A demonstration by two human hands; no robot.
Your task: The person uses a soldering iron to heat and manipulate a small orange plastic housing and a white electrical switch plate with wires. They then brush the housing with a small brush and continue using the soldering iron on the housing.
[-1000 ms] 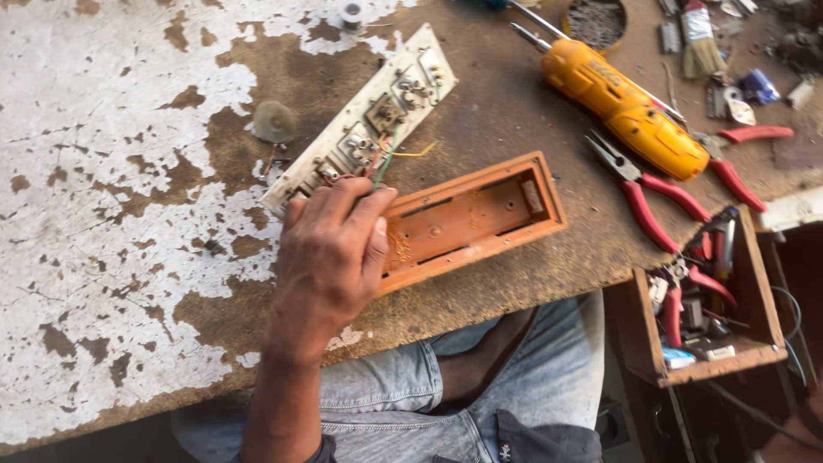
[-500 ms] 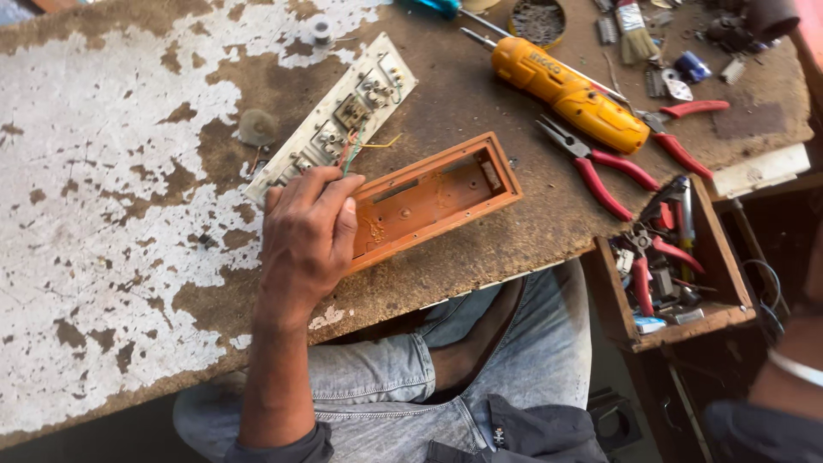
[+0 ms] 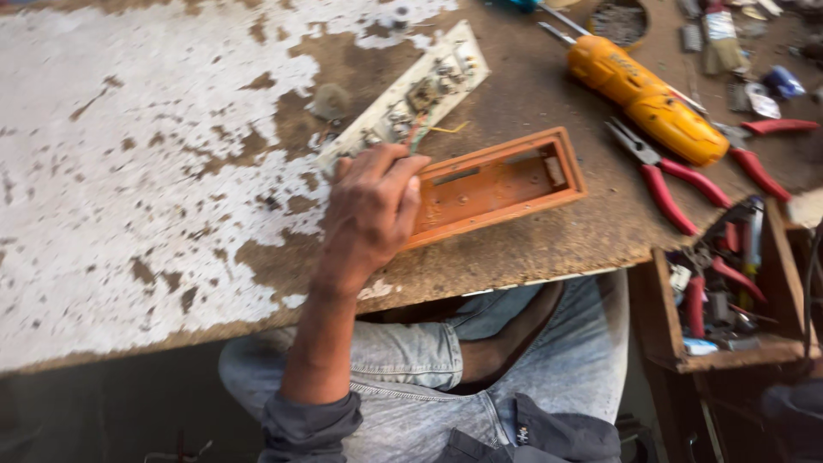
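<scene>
The left hand [image 3: 373, 206] rests curled over the near end of an orange box [image 3: 493, 184], lying open on the worn surface [image 3: 129, 171] beside a white switch plate [image 3: 407, 99]. The right hand is out of sight.

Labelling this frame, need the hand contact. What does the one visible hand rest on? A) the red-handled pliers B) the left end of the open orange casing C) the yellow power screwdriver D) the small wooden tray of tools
B: the left hand lies over the left end of the orange casing, fingertips by the white switch plate; the yellow screwdriver and red pliers lie apart to the right.
</scene>
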